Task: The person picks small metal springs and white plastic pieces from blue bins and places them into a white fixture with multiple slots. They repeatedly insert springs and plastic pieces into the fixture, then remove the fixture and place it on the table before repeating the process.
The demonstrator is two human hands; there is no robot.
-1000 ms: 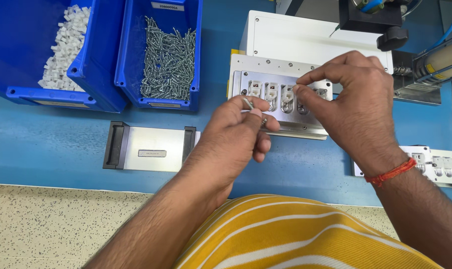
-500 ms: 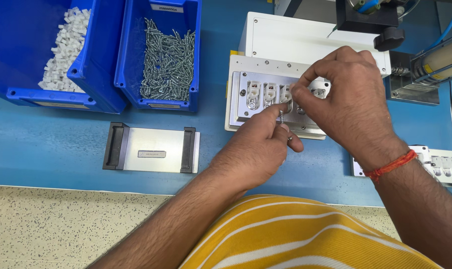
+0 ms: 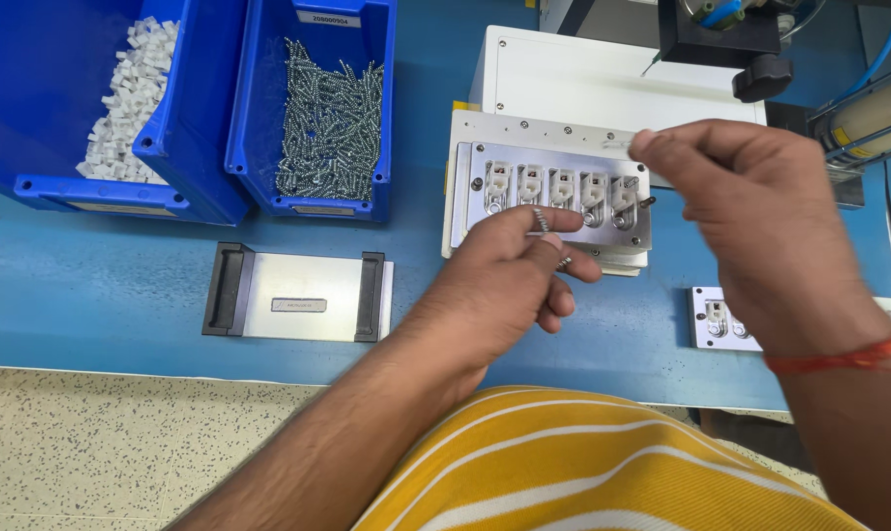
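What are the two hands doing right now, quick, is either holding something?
Left hand: fingers curled, holding small screws at the metal fixture plate.
Right hand: raised above the plate, fingertips pinched; whether it holds anything cannot be told.

At centre frame our left hand (image 3: 509, 270) pinched small silver screws (image 3: 541, 220) over the flat metal fixture plate (image 3: 561, 193) holding five white plastic parts. Our right hand (image 3: 760, 211) hovered at the right, fingers curled. Two blue plastic bins (image 3: 244, 108) sat upper left.
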